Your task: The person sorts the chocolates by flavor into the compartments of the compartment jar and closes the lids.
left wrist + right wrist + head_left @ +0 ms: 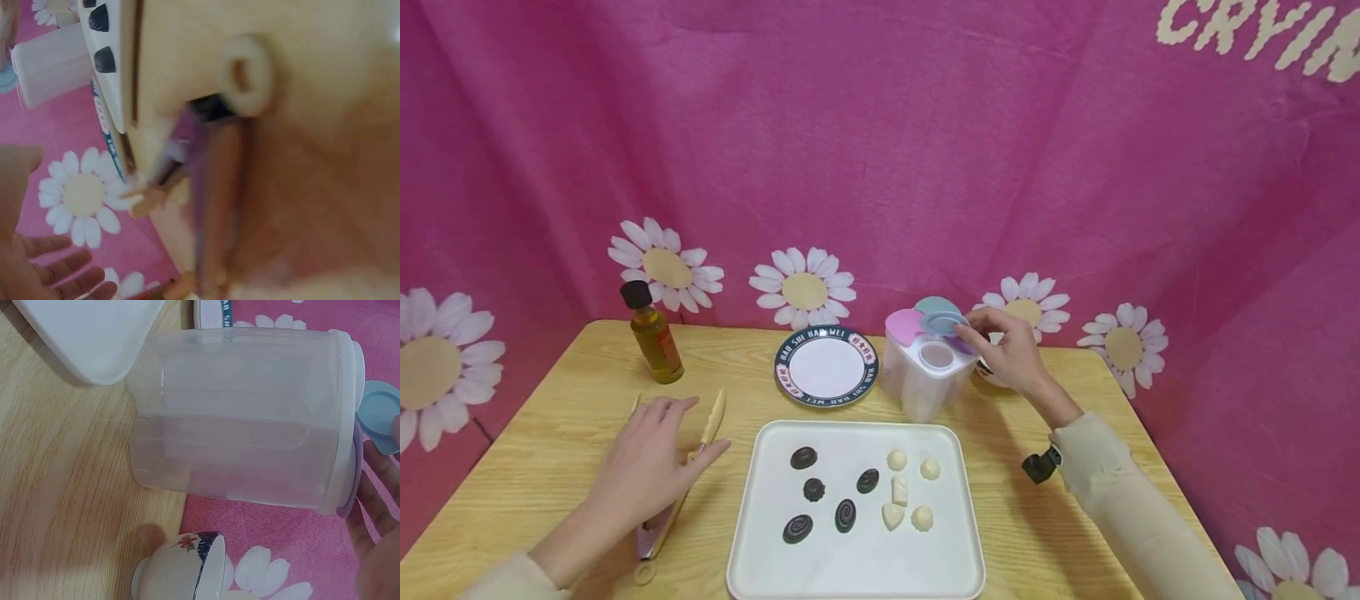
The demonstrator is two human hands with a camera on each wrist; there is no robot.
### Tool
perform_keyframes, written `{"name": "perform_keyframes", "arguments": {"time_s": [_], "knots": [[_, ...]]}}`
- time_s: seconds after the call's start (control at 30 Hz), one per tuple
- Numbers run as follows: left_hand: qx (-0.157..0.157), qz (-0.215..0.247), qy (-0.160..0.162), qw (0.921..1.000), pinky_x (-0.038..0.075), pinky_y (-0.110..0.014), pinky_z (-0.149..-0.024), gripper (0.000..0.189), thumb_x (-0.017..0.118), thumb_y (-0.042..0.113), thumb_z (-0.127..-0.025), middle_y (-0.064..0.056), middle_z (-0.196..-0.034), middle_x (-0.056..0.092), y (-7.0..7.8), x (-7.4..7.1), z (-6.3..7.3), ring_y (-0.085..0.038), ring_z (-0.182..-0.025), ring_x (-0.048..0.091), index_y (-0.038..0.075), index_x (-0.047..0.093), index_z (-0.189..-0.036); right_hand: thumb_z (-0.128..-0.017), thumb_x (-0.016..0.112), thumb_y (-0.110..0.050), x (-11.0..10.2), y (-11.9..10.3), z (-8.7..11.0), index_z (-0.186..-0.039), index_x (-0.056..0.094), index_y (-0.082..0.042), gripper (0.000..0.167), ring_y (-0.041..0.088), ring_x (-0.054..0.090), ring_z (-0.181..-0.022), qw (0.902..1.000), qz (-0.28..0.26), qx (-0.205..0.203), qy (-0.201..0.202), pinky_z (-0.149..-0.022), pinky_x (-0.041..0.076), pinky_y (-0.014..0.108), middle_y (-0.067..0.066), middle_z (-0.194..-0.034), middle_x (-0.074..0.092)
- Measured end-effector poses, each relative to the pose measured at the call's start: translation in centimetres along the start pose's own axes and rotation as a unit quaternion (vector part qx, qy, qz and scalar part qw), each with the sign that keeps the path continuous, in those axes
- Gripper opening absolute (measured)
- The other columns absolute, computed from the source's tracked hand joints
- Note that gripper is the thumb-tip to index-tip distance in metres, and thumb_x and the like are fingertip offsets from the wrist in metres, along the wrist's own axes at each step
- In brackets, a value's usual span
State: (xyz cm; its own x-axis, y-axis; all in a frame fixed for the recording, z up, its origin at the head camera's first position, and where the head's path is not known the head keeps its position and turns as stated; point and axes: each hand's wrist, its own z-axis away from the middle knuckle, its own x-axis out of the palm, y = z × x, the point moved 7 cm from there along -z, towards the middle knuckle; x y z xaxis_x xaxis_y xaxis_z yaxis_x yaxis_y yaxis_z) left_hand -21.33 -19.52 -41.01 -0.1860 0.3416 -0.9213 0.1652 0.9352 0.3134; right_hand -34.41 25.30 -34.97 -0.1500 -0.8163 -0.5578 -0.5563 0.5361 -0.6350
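At the back right, a clear plastic container [917, 387] with a white top and pink, green, purple and blue flip lids stands on the table. My right hand [1011, 350] pinches the raised blue lid [942, 323] between thumb and fingers; a round opening [937, 355] shows in front of it. In the right wrist view, the fingers reach behind this lid, beside the purple one [357, 469]. My left hand [643, 462], fingers spread, is over a pair of tongs [715, 417] and grips nothing. Their purple-grey handle [197, 144] appears blurred in the left wrist view.
A white tray [857, 575] in front carries several dark chocolates [797, 528] and several white ones [899, 490]. Behind it lies a dark-rimmed plate [826, 367]. An oil bottle [658, 342] stands at the back left. A patterned bowl [181, 569] sits right of the container.
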Motion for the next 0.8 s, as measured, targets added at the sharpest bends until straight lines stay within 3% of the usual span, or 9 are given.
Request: {"name": "perform_keyframes", "arguments": {"time_s": [0.13,0.23,0.37,0.5,0.67,0.8], "knots": [[-0.068,-0.023,-0.035,0.9968,0.05,-0.071,-0.097,0.104,0.069,0.072,-0.088,-0.039,-0.135,0.055,-2.7,0.6,1.8,-0.055,-0.118,0.053,-0.011,0.047,-0.146,-0.095,0.077,-0.007,0.0,0.0,0.0,-0.102,0.077,-0.002,0.009,-0.002,0.062,-0.08,1.0,0.001,-0.001,0.001,-0.074,0.05,0.011,0.016,-0.092,0.079],[-0.108,-0.041,-0.058,0.9917,0.054,-0.068,-0.088,0.116,0.065,0.081,-0.084,-0.042,-0.126,0.054,-4.5,1.0,2.9,-0.054,-0.11,0.053,-0.017,0.043,-0.143,-0.095,0.077,-0.007,0.0,0.1,0.0,-0.103,0.077,-0.003,0.009,-0.001,0.062,-0.08,1.0,-0.002,0.0,-0.001,-0.074,0.05,0.011,0.016,-0.092,0.079],[-0.128,-0.044,-0.05,0.9895,0.054,-0.058,-0.066,0.109,0.064,0.084,-0.082,-0.036,-0.097,0.055,-6.1,1.3,4.1,-0.046,-0.086,0.055,-0.018,0.05,-0.116,-0.095,0.076,-0.007,0.1,0.1,0.0,-0.104,0.077,-0.003,0.01,-0.001,0.062,-0.08,1.0,-0.005,0.001,-0.003,-0.074,0.05,0.011,0.016,-0.092,0.079],[-0.131,-0.036,-0.046,0.9897,0.049,-0.055,-0.059,0.094,0.065,0.084,-0.082,-0.03,-0.083,0.053,-6.6,1.8,4.8,-0.042,-0.074,0.055,-0.008,0.05,-0.094,-0.095,0.076,-0.007,0.0,0.1,0.0,-0.103,0.077,-0.002,0.009,-0.002,0.062,-0.08,1.0,-0.006,0.001,0.0,-0.074,0.049,0.011,0.017,-0.091,0.079],[-0.139,-0.048,-0.091,0.9849,0.05,-0.055,-0.062,0.11,0.06,0.09,-0.08,-0.033,-0.088,0.053,-6.4,3.0,4.5,-0.043,-0.078,0.055,-0.016,0.05,-0.104,-0.094,0.077,-0.005,0.0,0.1,0.1,-0.102,0.077,-0.002,0.008,-0.002,0.061,-0.079,0.9999,-0.006,-0.005,0.006,-0.073,0.048,0.011,0.017,-0.089,0.078],[-0.148,-0.055,-0.098,0.9826,0.049,-0.049,-0.058,0.113,0.061,0.092,-0.076,-0.031,-0.085,0.051,-6.2,3.3,4.0,-0.04,-0.075,0.053,-0.017,0.049,-0.102,-0.094,0.077,-0.005,0.0,0.0,0.0,-0.101,0.077,-0.002,0.008,-0.001,0.06,-0.078,0.9999,-0.009,-0.01,0.009,-0.073,0.048,0.012,0.016,-0.088,0.078]]}}
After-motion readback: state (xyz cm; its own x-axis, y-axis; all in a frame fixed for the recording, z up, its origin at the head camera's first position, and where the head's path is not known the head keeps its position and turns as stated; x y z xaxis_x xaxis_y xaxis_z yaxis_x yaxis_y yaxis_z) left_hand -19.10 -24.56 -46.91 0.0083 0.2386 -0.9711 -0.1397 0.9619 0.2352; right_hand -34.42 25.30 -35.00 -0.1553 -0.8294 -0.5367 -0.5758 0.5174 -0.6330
